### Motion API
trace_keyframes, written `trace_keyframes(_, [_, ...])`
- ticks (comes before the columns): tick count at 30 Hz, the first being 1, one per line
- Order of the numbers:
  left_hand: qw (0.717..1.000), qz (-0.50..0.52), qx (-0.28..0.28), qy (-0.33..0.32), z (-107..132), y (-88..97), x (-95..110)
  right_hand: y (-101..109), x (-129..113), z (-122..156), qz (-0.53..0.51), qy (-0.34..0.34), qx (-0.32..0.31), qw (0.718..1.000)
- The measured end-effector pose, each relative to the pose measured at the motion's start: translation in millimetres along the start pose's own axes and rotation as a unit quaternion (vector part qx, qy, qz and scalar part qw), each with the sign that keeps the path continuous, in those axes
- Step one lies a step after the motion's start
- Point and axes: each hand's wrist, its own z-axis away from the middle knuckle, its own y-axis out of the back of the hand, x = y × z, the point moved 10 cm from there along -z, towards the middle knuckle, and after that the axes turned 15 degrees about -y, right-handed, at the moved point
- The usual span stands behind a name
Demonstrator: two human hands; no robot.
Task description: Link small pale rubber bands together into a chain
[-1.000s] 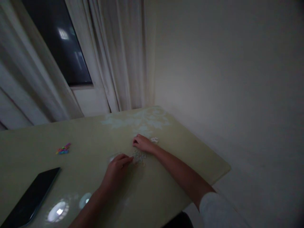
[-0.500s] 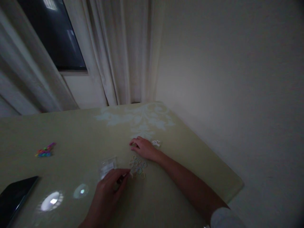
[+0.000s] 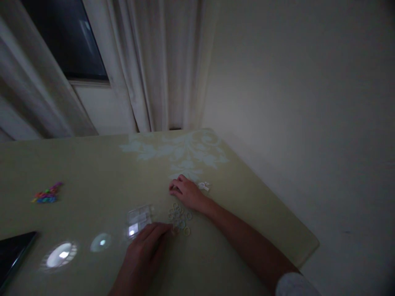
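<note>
A small heap of pale loom bands (image 3: 179, 217) lies on the yellow-green table (image 3: 92, 164). My left hand (image 3: 145, 250) rests beside the heap, its fingertips pinched at the heap's near edge; what they hold is too small to see. My right hand (image 3: 185, 191) lies just beyond the heap, fingers curled against the table. A tiny white clip (image 3: 203, 186) sits to the right of that hand. A clear plastic bag (image 3: 138, 218) lies to the left of the heap, near my left hand.
A bunch of coloured bands (image 3: 46, 194) lies at the far left. A dark phone or tablet (image 3: 12, 250) pokes in at the left edge. Curtains (image 3: 160, 65) and a dark window (image 3: 61, 37) stand behind the table. The wall (image 3: 293, 102) runs along the table's right edge.
The view has swung to the right and down. My left hand has drawn back from the heap towards me, uncovering the clear bag. My right hand has stayed put.
</note>
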Motion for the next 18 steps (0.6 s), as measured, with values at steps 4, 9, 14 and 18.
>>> trace_keyframes(4, [0.999,-0.038,-0.006,0.017,8.0,-3.0,-8.6,-8.3,-5.2,5.6,0.088,0.016,-0.006,0.996])
trace_keyframes(9, [0.993,-0.085,-0.046,0.07,24.2,-18.1,-17.3,-1.4,-21.4,22.2,0.197,0.071,-0.014,0.978])
trace_keyframes(14, [0.995,-0.018,-0.047,0.087,16.7,-23.1,-15.4,16.9,-35.7,56.3,0.125,0.086,-0.043,0.988])
trace_keyframes(18, [0.997,-0.015,-0.042,0.066,15.3,-18.7,-12.3,11.7,-32.4,88.7,0.009,0.08,-0.1,0.992])
